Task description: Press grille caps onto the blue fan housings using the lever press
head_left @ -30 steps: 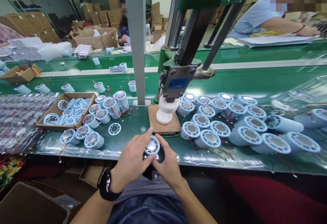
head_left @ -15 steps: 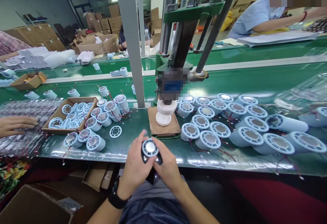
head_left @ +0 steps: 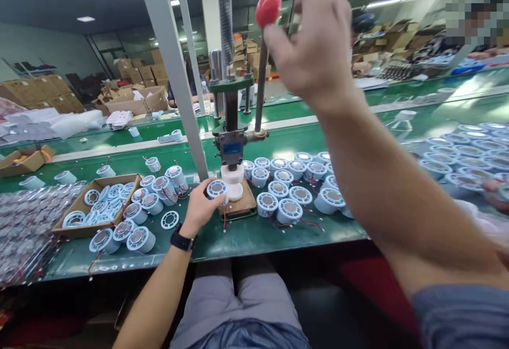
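Note:
My left hand, with a black watch at the wrist, is closed around a pale blue cylindrical housing with a slotted ring on top and red wires hanging below. The housing is at the left front of the hand press, beside its white upper die and white lower seat. Raised high, my right hand is at the red ball knob of the press lever. Its fingers are spread and somewhat blurred, with the thumb by the knob; a firm grip does not show.
A carton of loose blue rings stands left, with wired housings beside it and a single ring on the bench. More housings crowd the press's right side. A grey post rises behind. Another person's hand shows far right.
Both hands held the housing near the bench edge before. The left hand has carried it forward to the press; the right has let go and risen to the lever knob. The view has tilted up.

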`<state>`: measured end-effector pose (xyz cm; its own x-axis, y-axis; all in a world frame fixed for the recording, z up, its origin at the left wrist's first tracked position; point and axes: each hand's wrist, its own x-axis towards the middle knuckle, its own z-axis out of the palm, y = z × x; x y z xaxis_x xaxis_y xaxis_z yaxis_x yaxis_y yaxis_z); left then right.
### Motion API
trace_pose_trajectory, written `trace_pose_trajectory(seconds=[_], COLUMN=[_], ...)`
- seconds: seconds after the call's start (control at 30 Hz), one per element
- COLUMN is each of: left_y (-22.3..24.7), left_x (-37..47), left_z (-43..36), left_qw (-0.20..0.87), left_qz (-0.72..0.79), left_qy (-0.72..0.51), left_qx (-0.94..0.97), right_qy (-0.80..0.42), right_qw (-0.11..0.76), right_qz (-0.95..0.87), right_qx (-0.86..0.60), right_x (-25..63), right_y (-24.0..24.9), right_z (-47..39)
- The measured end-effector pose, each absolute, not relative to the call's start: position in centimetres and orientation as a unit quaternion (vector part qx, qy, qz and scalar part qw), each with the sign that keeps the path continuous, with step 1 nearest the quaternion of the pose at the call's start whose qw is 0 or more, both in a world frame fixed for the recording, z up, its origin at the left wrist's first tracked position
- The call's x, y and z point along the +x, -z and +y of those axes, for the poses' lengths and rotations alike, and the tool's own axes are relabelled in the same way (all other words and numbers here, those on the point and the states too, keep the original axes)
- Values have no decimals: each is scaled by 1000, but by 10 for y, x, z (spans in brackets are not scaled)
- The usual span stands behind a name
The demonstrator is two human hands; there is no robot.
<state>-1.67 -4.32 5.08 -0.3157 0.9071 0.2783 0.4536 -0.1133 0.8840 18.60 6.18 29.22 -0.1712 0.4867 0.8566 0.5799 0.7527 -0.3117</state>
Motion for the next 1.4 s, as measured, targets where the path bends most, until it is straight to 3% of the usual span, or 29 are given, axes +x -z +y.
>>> trace_pose_trajectory(seconds=[0.1, 0.2, 0.5, 0.6, 0.77, 0.83, 0.9, 1.0, 1.07, 1.17, 1.27, 1.4], left_y=[-50, -40, -18, -11, -10, -10, -10, -9, -11, -13, -6, 30], left_x=[-12, -5, -6, -3, -2, -2, -2, 0, -2, -12, -33, -60], left_z=[-10, 10, 10, 7, 2, -1, -3, -9, -19, -46, -83, -116], left_qw=[243, 274, 312, 292, 255, 241, 229, 206, 171, 92, 21, -93], left_qz=[595, 563, 529, 523, 520, 527, 534, 553, 577, 624, 673, 791], left_qy=[-521, -527, -530, -545, -558, -554, -545, -522, -507, -483, -462, -330], left_qx=[562, 574, 584, 586, 594, 598, 604, 616, 617, 608, 577, 506], right_qy=[-103, -195, -217, -108, 80, 91, 93, 53, -39, -119, -139, -139], right_qw=[514, 491, 562, 584, 680, 661, 638, 638, 623, 600, 638, 669], right_qz=[-776, -781, -729, -764, -702, -718, -735, -742, -755, -765, -735, -666], right_qx=[-351, -333, -325, -253, -196, -200, -208, -198, -203, -203, -185, -298], right_x=[163, 145, 164, 196, 221, 223, 222, 215, 202, 179, 157, 133], right_y=[-348, -348, -343, -283, -100, -75, -101, -198, -257, -283, -224, -83], right_z=[101, 124, 90, 17, -77, -79, -65, -16, 29, 82, 84, 37])
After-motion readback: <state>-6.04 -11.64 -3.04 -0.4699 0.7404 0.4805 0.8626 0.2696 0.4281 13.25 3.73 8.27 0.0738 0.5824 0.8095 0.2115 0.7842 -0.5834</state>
